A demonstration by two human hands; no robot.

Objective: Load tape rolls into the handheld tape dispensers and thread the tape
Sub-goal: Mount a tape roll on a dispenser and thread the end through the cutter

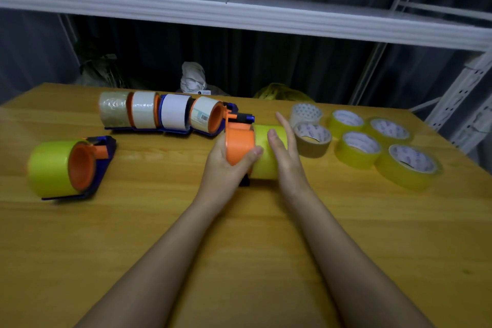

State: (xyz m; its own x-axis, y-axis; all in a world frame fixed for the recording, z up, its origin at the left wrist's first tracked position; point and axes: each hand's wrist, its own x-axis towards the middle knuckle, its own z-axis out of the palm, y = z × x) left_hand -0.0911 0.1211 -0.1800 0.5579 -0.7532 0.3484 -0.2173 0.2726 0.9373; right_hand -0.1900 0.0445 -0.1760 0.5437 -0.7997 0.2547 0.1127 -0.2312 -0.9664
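From the head camera, a lot of the job looks done. 4 dispensers with rolls in them (pixel 162 114) lie in a row at the back of the wooden table (pixel 239 247). 1 more loaded dispenser (pixel 69 166), with yellow tape, lies alone on the left.

The left hand (pixel 229 165) has its fingers curled around the orange hub (pixel 239 145) of the dispenser being filled now. The yellow roll (pixel 266 157) sits partly on that hub, in the middle of the table. The right hand (pixel 286 152) has straight fingers, close together, flat on the roll's side, so I think it is pushing the roll on.

6 loose rolls (pixel 358 148) wait on the right, so more may be left to do.

The hands hide most of this dispenser. I cannot tell if any tape is threaded yet.
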